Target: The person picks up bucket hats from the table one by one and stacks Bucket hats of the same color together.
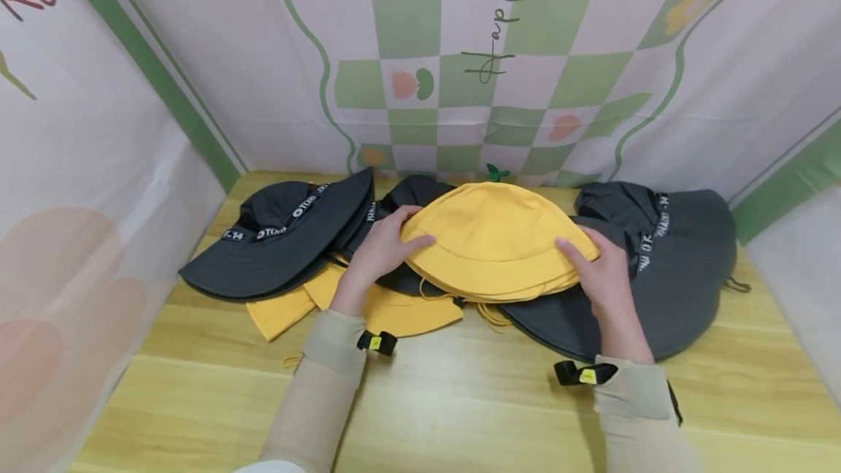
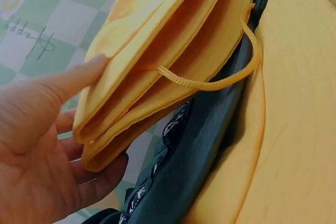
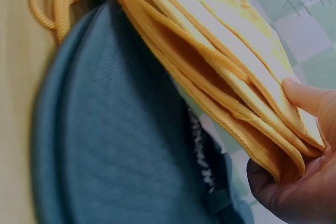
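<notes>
Gripping a stack of yellow hats (image 1: 499, 236) with 2 hands right now, by opposite ends of the brims. Pinched at 1 end by the left hand (image 1: 388, 247), with thumb in front and fingers round behind. Pretty much the same grip at the other end from the right hand (image 1: 607, 265). Held up mid-scene, crown upward, over the wooden table (image 1: 460, 414). Several layers of brim in there, way clearer from the wrist views, with a yellow cord (image 2: 199, 84) looping out between them. Also a tiny green sprout (image 1: 497, 172) right at the top, lol. Hard to tell about any contact with the dark brims underneath.

Next, black straps (image 1: 377, 342) at 2 wrists, by the cuffs of beige sleeves (image 1: 322, 393).

Off to the left, dark hats with white lettering (image 1: 282, 261), partly covering some flat yellow hats (image 1: 410, 312). Behind the held stack, a mostly hidden dark hat (image 1: 420, 188). Over to the right, partly behind the right hand, more lettered dark hats (image 1: 690, 276). Farthest back, a green-and-white checked backdrop (image 1: 407, 20) with "Happy" written sideways.
</notes>
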The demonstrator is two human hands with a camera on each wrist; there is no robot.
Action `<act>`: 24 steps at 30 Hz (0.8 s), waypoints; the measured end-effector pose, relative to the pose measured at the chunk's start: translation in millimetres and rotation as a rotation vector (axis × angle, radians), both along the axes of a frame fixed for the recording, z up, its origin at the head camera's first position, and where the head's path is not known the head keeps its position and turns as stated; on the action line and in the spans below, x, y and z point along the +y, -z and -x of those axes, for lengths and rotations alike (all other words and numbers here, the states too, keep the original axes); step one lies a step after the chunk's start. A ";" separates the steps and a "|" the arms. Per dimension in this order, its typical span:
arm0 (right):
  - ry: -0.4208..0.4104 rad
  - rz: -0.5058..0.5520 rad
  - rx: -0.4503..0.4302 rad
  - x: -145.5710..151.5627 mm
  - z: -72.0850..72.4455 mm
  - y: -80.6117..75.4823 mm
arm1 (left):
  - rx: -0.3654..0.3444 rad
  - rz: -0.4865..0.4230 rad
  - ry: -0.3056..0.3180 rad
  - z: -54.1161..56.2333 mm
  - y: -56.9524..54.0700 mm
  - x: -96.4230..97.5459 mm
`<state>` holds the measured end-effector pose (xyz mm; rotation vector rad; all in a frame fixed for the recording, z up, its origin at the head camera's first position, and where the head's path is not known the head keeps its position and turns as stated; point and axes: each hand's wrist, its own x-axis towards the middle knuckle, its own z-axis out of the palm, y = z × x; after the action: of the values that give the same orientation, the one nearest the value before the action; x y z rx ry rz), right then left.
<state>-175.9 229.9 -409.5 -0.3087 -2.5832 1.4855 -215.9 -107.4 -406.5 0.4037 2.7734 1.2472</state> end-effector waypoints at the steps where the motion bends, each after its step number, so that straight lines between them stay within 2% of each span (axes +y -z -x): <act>1: 0.006 0.005 -0.005 0.6 -0.8 2.1 | 0.007 0.003 0.008 0.2 0.7 -0.1; 6: 0.006 -0.006 -0.016 2.9 -2.3 8.5 | 0.035 0.036 0.026 1.1 2.7 0.2; 12: -0.005 -0.066 -0.014 7.6 -1.7 11.0 | 0.014 0.078 0.044 2.1 0.6 -3.8; 17: -0.029 -0.080 -0.022 10.6 -3.5 11.2 | -0.010 0.107 0.024 -0.8 -2.9 -8.3; 24: -0.008 -0.124 -0.007 22.3 -2.8 14.2 | 0.073 0.123 0.022 -6.3 -13.6 -8.4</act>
<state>-173.1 252.2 -423.7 -0.2892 -2.6703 1.3218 -209.6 -115.8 -392.9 0.4785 2.8788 1.0710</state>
